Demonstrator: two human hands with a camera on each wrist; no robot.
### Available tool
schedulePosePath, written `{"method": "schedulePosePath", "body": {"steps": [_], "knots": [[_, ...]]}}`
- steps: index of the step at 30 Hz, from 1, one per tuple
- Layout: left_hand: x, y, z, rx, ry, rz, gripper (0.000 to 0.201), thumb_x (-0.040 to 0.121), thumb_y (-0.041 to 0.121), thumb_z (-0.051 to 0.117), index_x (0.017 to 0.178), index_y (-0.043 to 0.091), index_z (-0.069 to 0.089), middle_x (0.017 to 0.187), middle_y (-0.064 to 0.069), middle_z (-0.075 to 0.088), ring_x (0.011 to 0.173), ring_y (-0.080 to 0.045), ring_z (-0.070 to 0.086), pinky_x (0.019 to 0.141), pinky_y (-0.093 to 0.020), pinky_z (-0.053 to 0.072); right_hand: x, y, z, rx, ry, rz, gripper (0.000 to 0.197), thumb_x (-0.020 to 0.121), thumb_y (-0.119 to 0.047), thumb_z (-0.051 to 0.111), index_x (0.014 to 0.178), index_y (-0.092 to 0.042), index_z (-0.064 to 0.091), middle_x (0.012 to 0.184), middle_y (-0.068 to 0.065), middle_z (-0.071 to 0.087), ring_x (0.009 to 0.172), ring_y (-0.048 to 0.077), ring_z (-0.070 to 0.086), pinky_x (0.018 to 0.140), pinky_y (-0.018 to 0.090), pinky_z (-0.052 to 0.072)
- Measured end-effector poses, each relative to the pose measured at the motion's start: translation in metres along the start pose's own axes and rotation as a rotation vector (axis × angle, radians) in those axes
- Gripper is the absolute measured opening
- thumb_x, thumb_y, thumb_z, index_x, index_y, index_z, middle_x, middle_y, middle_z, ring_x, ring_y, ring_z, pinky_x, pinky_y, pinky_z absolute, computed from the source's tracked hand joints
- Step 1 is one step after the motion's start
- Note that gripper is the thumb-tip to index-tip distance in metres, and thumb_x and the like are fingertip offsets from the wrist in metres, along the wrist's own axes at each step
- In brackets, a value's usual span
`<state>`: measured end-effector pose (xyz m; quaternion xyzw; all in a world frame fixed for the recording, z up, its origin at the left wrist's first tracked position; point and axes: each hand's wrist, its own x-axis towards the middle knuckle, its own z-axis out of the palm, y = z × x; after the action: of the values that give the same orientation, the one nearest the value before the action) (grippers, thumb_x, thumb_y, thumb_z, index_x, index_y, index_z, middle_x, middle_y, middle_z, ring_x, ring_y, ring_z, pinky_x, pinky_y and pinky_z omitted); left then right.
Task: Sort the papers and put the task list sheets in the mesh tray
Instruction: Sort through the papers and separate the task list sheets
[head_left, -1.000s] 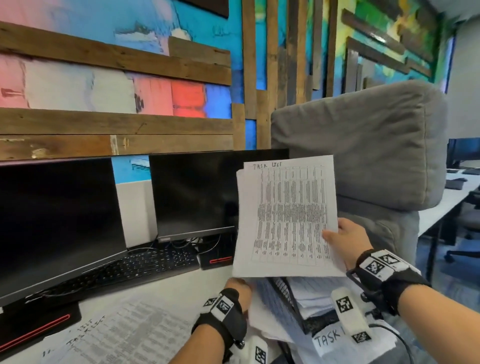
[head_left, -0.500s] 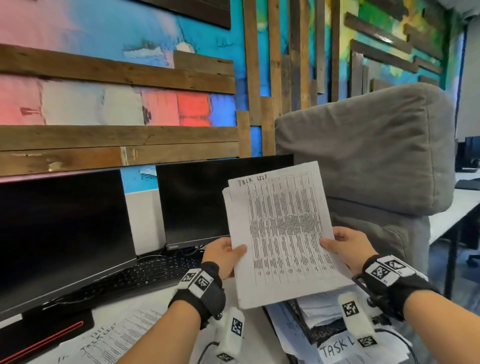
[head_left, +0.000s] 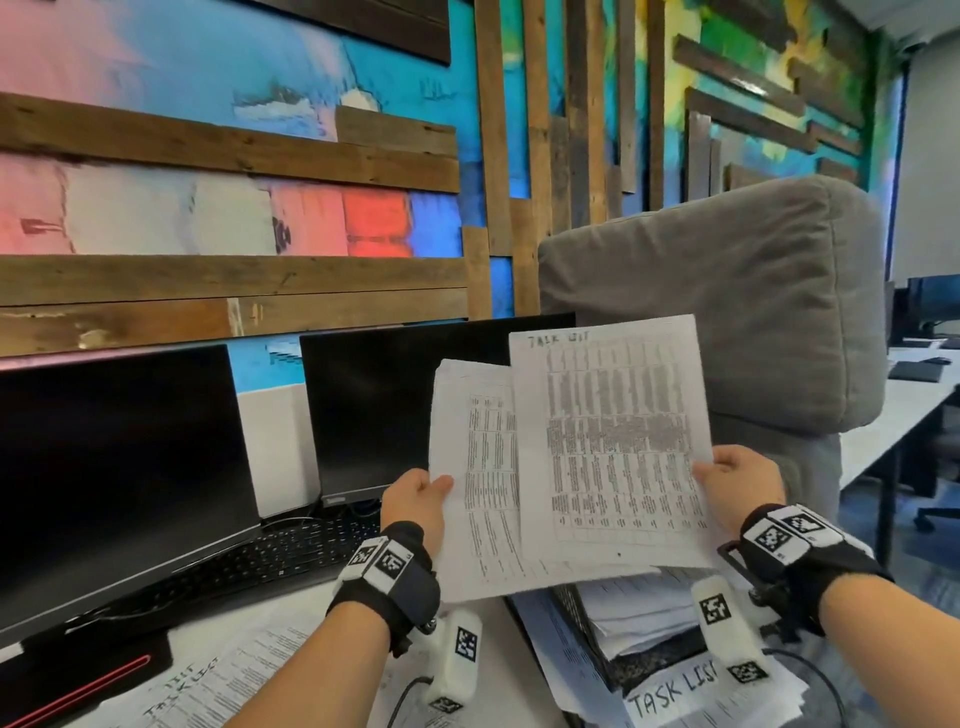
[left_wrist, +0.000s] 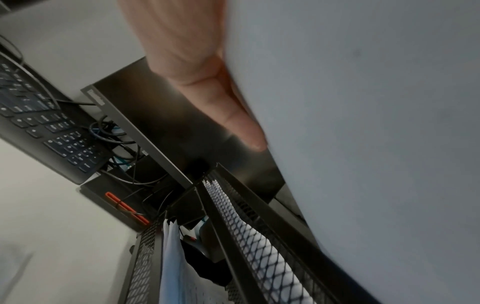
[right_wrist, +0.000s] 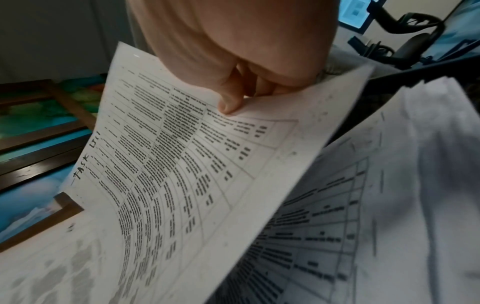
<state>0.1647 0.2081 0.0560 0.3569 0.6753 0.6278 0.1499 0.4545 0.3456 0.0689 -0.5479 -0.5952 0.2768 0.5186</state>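
Now task list sheet (head_left: 613, 447) pinched in right hand (head_left: 740, 491), above mesh tray (head_left: 582, 616)

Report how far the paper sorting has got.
Done: the mesh tray with the TASK LIST label already holds a pile of sheets. In hand: the right hand pinches a sheet headed TASK LIST, pulled apart from the sheet that the left hand grips; that sheet's heading cannot be read. Left: the headed sheet is not yet in the tray, and more papers lie on the desk by the keyboard.
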Motion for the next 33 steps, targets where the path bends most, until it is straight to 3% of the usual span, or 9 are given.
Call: {"method": "schedulePosePath", "body": {"steps": [5,10,15,19,22,28,30,33], "knots": [[0.008,-0.007,-0.017,0.03,0.079,0.012,0.034,0.093,0.02,0.055,0.066,0.009,0.037,0.068,-0.009,0.041,0.062,-0.019,0.039,0.059,-0.029,0.033,0.007,0.009,-0.007,0.042,0.076,0.042,0.006,0.086,-0.009,0.06,0.089,-0.012,0.065,0.095,0.015,0.067,0.088,0.035,0.061,0.085,0.043,0.049],[0.01,-0.012,-0.021,-0.029,0.126,0.002,0.029,0.094,0.022,0.054,0.073,0.005,0.043,0.075,-0.015,0.047,0.069,-0.021,0.045,0.065,-0.031,0.038,0.006,0.006,-0.002,0.098,0.078,0.023,0.013,0.089,-0.007,0.058,0.096,-0.005,0.067,0.097,0.017,0.067,0.092,0.034,0.062,0.088,0.043,0.049],[0.009,-0.014,-0.023,-0.043,0.159,-0.036,0.034,0.096,0.018,0.051,0.067,0.006,0.037,0.068,-0.011,0.046,0.06,-0.021,0.043,0.056,-0.027,0.033,0.001,0.002,0.0,0.113,0.111,0.037,0.015,0.093,-0.005,0.051,0.097,-0.001,0.065,0.088,0.011,0.06,0.084,0.028,0.056,0.079,0.036,0.044],[0.012,-0.021,-0.029,-0.022,0.192,-0.068,0.032,0.096,0.019,0.049,0.071,0.003,0.04,0.075,-0.016,0.049,0.071,-0.025,0.048,0.066,-0.03,0.036,0.005,0.008,-0.002,0.125,0.153,0.1,0.017,0.094,-0.007,0.051,0.1,-0.001,0.065,0.095,0.015,0.062,0.088,0.033,0.058,0.081,0.038,0.045],[0.013,-0.024,-0.031,-0.008,0.199,-0.076,0.032,0.096,0.019,0.049,0.071,0.003,0.039,0.078,-0.018,0.049,0.075,-0.026,0.048,0.07,-0.032,0.037,0.01,0.015,-0.003,0.118,0.156,0.13,0.017,0.094,-0.011,0.053,0.102,-0.003,0.066,0.104,0.019,0.066,0.096,0.038,0.06,0.088,0.043,0.049],[0.012,-0.021,-0.028,-0.032,0.166,-0.064,0.027,0.097,0.019,0.049,0.079,-0.001,0.046,0.083,-0.019,0.054,0.077,-0.026,0.051,0.07,-0.031,0.04,0.005,0.01,0.003,0.122,0.092,0.078,0.016,0.095,-0.009,0.051,0.098,-0.001,0.065,0.091,0.013,0.062,0.083,0.03,0.057,0.079,0.036,0.046],[0.01,-0.018,-0.026,-0.044,0.152,-0.059,0.026,0.097,0.019,0.048,0.08,-0.001,0.046,0.08,-0.017,0.054,0.075,-0.026,0.052,0.068,-0.03,0.041,0.004,0.01,0.006,0.118,0.069,0.075,0.016,0.094,-0.01,0.052,0.099,-0.003,0.065,0.092,0.013,0.063,0.082,0.028,0.057,0.075,0.033,0.043],[0.008,-0.016,-0.025,-0.022,0.153,-0.039,0.026,0.098,0.017,0.046,0.077,0.002,0.044,0.071,-0.01,0.048,0.066,-0.023,0.047,0.054,-0.025,0.034,0.006,0.009,0.008,0.053,0.035,0.049,0.012,0.093,-0.01,0.053,0.089,-0.009,0.065,0.089,0.013,0.065,0.081,0.028,0.058,0.077,0.036,0.047]]}}
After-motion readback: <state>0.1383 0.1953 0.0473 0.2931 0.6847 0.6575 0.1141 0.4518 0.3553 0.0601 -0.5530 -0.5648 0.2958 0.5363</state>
